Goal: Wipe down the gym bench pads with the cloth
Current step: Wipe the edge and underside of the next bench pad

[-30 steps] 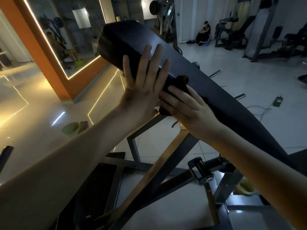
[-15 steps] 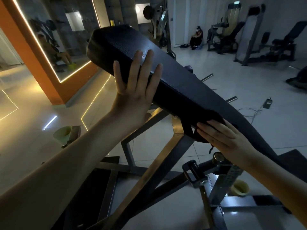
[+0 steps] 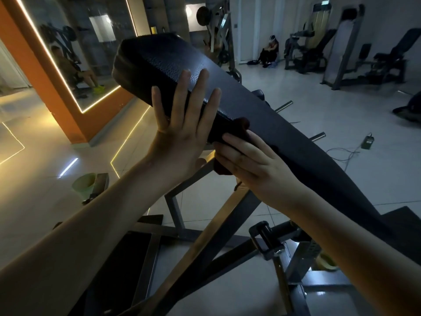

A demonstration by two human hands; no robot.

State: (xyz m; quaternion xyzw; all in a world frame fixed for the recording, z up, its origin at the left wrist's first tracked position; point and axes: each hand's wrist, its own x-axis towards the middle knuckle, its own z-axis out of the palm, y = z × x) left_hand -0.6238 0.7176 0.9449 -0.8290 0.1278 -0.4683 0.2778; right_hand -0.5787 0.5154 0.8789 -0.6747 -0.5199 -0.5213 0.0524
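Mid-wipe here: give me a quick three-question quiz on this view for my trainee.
1. True or false: the left hand lies flat, fingers straight, against the bench pad.
2. Which of the hands presses the cloth to the pad's side? A the left hand, B the right hand.
3. Fill in: the green bucket stands on the ____.
Key: 1 true; 2 B; 3 floor.

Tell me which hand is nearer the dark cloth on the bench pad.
Right. The right hand presses the cloth against the bench pad at its side edge; the left hand lies flat on the pad just beside it, toward the upper end.
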